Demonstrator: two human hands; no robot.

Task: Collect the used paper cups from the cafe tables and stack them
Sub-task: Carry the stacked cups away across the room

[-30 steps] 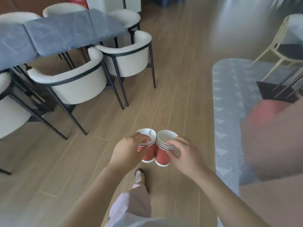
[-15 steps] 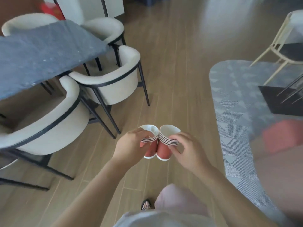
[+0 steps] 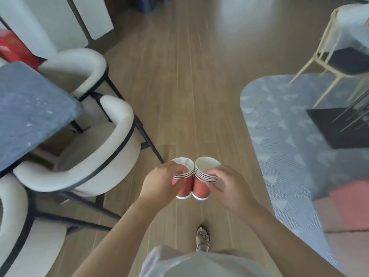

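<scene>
Left hand: the left hand (image 3: 159, 183) is curled round the left stack of cups (image 3: 185, 189), thumb over the near rim and fingers on the red wall.
Right hand: the right hand (image 3: 231, 187) grasps the right stack of cups (image 3: 200, 187), its fingertips pinching just under the nested rims.
Left stack: red paper cups with white insides and dark-striped rims, nested one in another, upright with the mouth slightly tilted away.
Right stack: the same kind of cups, with more rims showing than on the left stack.
Relation: the two stacks are held side by side in the air above the wooden floor (image 3: 179, 96), their walls touching or very nearly so.
Surface: a dark grey surface (image 3: 30, 112) lies at the left, well apart from the cups.
Chairs: a white armchair (image 3: 95, 156) with a black frame stands beside that surface; a second armchair (image 3: 79, 64) sits beyond it.
Rug: a grey patterned rug (image 3: 279, 136) covers the floor at the right.
Foot: a sandalled foot (image 3: 203, 237) stands on the floor below the hands.
</scene>
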